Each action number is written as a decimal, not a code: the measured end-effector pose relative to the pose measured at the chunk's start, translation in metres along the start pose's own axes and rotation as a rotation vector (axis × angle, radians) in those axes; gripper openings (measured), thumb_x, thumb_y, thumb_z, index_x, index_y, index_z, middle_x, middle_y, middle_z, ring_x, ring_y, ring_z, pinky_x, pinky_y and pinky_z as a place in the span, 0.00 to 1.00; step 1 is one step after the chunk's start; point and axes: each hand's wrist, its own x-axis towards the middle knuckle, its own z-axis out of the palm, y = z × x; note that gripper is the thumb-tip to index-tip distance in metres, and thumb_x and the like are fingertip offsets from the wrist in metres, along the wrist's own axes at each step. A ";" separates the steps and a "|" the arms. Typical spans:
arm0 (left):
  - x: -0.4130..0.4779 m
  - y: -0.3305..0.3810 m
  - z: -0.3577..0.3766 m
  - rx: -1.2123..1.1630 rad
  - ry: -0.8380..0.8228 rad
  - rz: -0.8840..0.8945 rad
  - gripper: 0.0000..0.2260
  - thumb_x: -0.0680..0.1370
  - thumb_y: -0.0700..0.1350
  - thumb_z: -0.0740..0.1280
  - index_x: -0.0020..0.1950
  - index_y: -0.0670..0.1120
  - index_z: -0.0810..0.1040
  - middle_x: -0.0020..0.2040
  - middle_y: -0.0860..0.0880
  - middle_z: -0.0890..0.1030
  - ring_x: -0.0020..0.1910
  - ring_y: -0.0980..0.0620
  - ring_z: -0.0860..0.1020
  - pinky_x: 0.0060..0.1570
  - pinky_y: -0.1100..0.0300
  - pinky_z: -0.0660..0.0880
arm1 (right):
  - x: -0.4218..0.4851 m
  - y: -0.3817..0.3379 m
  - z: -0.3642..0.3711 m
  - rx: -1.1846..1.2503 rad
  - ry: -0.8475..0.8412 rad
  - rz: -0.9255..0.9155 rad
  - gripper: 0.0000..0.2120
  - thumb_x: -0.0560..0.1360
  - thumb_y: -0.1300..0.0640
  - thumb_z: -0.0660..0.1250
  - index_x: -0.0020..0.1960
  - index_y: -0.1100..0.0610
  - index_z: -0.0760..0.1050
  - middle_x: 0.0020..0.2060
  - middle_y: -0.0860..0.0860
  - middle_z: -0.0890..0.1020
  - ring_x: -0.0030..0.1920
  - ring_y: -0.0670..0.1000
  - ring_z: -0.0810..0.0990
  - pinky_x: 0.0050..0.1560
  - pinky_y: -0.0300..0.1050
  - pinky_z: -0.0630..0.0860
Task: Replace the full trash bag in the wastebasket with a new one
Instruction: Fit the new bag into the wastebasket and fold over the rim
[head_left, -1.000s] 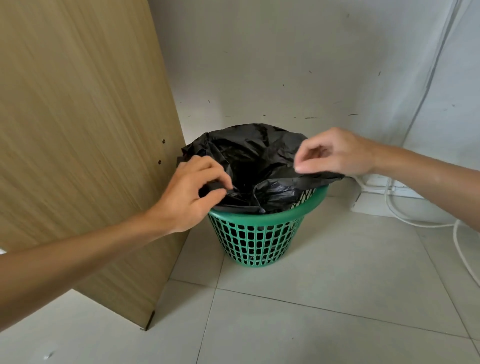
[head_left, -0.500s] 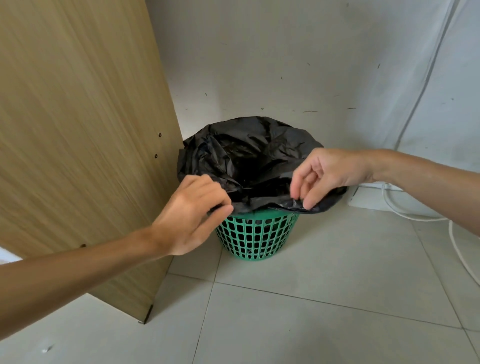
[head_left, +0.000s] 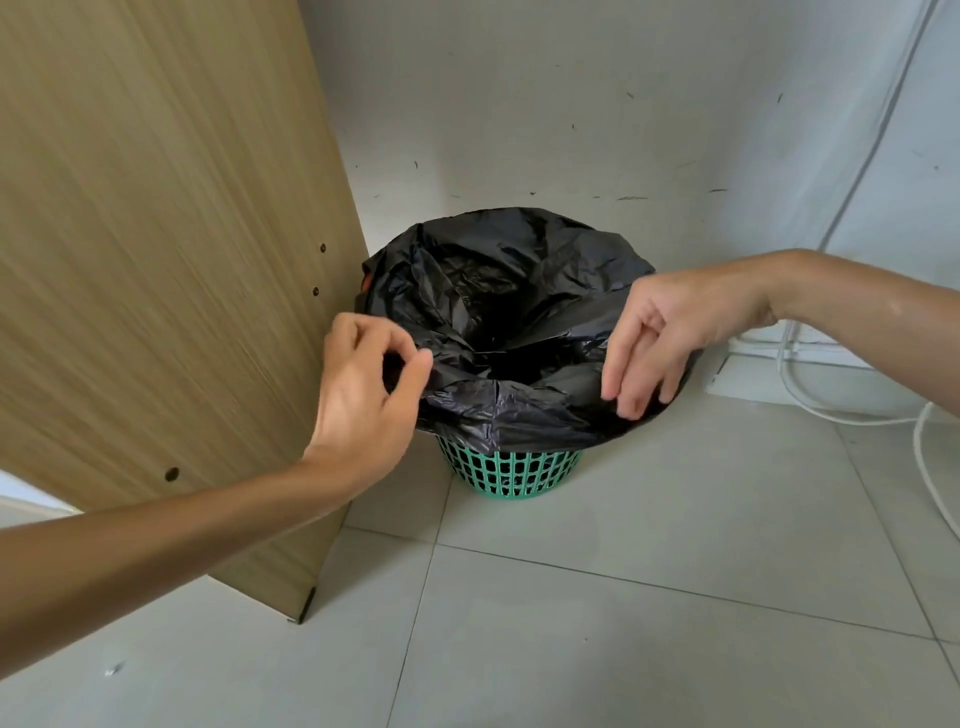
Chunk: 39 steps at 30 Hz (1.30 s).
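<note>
A green lattice wastebasket (head_left: 511, 470) stands on the tiled floor in the corner. A black trash bag (head_left: 498, 291) lines it, and the bag's edge is folded down over the rim, hiding the basket's upper half. My left hand (head_left: 366, 395) pinches the bag's edge at the basket's left side. My right hand (head_left: 657, 340) is at the right side, fingers pointing down and gripping the folded edge there. The bag's mouth gapes open between my hands; its inside is dark.
A tall wooden panel (head_left: 156, 260) stands close against the basket's left side. White walls (head_left: 571, 104) close the corner behind. White cables (head_left: 831, 405) and a white box (head_left: 748, 374) lie on the floor at right. Grey floor tiles (head_left: 623, 623) spread in front.
The bag's edge has been drawn down over the green rim, which showed a second ago. Both hands have moved lower and outward along the rim.
</note>
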 end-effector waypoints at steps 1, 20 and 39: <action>0.008 0.001 0.001 0.004 0.013 -0.055 0.05 0.81 0.46 0.68 0.48 0.48 0.73 0.53 0.52 0.69 0.56 0.48 0.71 0.56 0.62 0.69 | 0.000 0.000 -0.002 0.024 0.098 -0.026 0.11 0.72 0.50 0.78 0.50 0.56 0.87 0.45 0.57 0.89 0.48 0.58 0.89 0.43 0.44 0.84; 0.139 -0.043 0.040 0.006 -0.056 -0.605 0.15 0.86 0.52 0.54 0.70 0.50 0.68 0.54 0.48 0.74 0.39 0.54 0.71 0.35 0.56 0.65 | 0.053 0.068 0.010 0.513 1.252 0.331 0.26 0.84 0.41 0.53 0.67 0.57 0.78 0.68 0.59 0.78 0.67 0.62 0.75 0.70 0.55 0.70; 0.219 -0.036 0.056 -0.053 -0.430 -0.548 0.15 0.83 0.52 0.57 0.58 0.47 0.79 0.53 0.50 0.77 0.56 0.45 0.75 0.53 0.53 0.73 | 0.089 0.062 -0.070 0.569 1.030 0.249 0.15 0.83 0.45 0.61 0.46 0.53 0.79 0.47 0.53 0.84 0.47 0.55 0.83 0.52 0.48 0.79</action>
